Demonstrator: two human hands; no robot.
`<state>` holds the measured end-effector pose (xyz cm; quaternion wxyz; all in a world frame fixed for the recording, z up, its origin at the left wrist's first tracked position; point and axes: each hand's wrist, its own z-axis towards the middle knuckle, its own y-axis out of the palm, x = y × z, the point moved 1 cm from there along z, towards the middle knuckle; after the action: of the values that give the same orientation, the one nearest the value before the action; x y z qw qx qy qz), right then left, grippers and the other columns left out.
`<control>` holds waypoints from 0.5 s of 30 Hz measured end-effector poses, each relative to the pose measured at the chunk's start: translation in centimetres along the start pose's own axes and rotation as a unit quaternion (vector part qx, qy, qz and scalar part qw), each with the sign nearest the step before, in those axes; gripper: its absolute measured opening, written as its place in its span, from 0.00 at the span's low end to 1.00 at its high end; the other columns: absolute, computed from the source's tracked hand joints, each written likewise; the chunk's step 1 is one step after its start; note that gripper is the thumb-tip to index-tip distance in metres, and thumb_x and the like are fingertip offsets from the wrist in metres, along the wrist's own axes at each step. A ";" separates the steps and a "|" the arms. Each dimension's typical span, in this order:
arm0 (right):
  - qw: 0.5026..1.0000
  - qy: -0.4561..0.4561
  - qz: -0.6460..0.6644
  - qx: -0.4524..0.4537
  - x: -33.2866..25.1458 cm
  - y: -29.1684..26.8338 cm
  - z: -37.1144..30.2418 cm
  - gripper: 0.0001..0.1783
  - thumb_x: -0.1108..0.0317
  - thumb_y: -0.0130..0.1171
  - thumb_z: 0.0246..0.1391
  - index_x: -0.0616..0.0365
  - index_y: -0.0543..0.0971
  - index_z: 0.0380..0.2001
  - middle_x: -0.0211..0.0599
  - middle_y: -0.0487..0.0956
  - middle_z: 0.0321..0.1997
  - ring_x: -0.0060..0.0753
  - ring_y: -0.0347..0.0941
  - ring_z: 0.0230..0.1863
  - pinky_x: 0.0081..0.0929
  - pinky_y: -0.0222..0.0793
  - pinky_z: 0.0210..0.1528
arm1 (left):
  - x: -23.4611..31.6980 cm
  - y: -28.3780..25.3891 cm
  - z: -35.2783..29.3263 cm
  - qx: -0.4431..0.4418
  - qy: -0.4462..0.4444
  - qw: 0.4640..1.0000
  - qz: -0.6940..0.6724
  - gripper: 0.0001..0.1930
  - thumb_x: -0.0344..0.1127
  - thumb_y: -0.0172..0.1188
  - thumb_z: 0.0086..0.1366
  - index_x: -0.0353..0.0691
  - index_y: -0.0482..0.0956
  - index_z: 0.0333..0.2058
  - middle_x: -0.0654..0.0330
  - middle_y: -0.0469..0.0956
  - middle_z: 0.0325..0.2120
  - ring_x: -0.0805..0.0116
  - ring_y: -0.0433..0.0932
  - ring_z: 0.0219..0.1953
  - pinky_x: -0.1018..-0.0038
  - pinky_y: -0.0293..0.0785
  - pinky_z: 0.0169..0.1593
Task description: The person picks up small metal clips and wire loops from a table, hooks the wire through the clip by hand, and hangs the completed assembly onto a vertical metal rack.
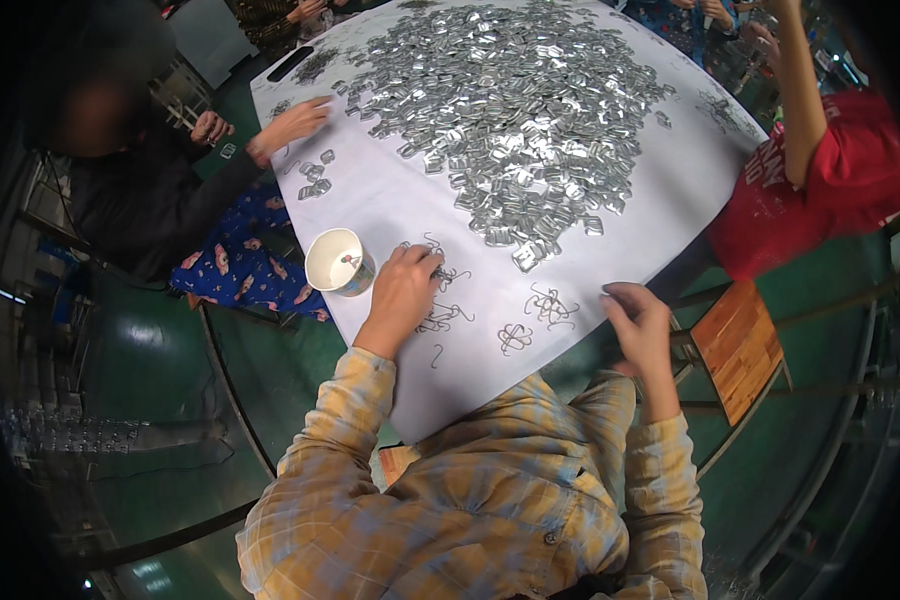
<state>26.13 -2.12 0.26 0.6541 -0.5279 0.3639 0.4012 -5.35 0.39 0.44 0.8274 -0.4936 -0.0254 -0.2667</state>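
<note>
Hooks point(451, 275) touch my left hand point(406, 293), cup point(324, 254) at its ten o'clock; I can't tell if it or my right hand point(643, 322) grips.

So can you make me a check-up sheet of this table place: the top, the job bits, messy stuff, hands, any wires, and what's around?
Surface: white tabletop, bare in patches.
Job's things: curved wire hooks in small piles; a big heap of flat silver metal pieces beyond.
Clutter: paper cup by the left edge; slim dark object farther off.
Grips: left hand over hooks, fingertips hidden; right hand near the right edge, anything held too small to tell.
Cables: nothing seen clearly.
Surroundings: green floor, wooden stool, person in red, others around.
</note>
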 end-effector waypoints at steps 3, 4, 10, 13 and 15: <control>0.999 -0.006 -0.036 -0.018 0.5 3.0 1.3 0.10 0.70 0.64 0.45 0.63 0.80 0.32 0.42 0.80 0.31 0.32 0.77 0.28 0.24 0.70 0.33 | -1.8 -0.5 -0.4 -0.125 -0.075 0.988 0.057 0.06 0.26 0.62 0.48 0.38 0.80 0.28 0.58 0.76 0.27 0.56 0.75 0.34 0.64 0.72 0.38; 0.999 -0.004 -0.032 -0.017 1.2 3.9 1.5 0.10 0.70 0.63 0.45 0.63 0.80 0.32 0.42 0.80 0.31 0.33 0.78 0.29 0.25 0.71 0.33 | -2.1 -0.8 -0.4 -0.154 -0.100 0.980 0.082 0.06 0.26 0.62 0.48 0.38 0.80 0.28 0.58 0.76 0.28 0.56 0.74 0.34 0.64 0.72 0.37; 0.997 0.011 -0.070 0.007 2.5 6.4 2.3 0.10 0.69 0.64 0.44 0.63 0.80 0.30 0.42 0.78 0.28 0.34 0.75 0.26 0.27 0.70 0.30 | -0.8 1.0 0.2 -0.145 -0.017 0.989 0.036 0.03 0.27 0.60 0.49 0.38 0.79 0.26 0.58 0.74 0.26 0.58 0.74 0.33 0.65 0.72 0.36; 0.996 0.035 -0.074 0.021 2.8 6.5 2.5 0.11 0.67 0.64 0.43 0.63 0.81 0.29 0.43 0.77 0.26 0.35 0.74 0.24 0.28 0.69 0.30 | 0.8 2.3 0.5 -0.170 0.046 0.982 0.063 0.02 0.27 0.56 0.49 0.37 0.76 0.20 0.57 0.73 0.22 0.60 0.75 0.31 0.67 0.74 0.33; 0.995 0.037 -0.088 0.013 2.2 6.8 2.5 0.11 0.67 0.64 0.43 0.64 0.81 0.29 0.43 0.76 0.25 0.36 0.74 0.24 0.29 0.69 0.29 | 1.5 2.9 0.8 -0.223 0.060 0.963 0.142 0.02 0.25 0.55 0.47 0.37 0.75 0.19 0.57 0.73 0.22 0.60 0.76 0.29 0.67 0.75 0.31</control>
<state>20.98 1.43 -3.98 0.6797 -0.5641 0.3450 0.3173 -2.53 1.53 -1.03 0.7261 -0.6469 0.1547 -0.1742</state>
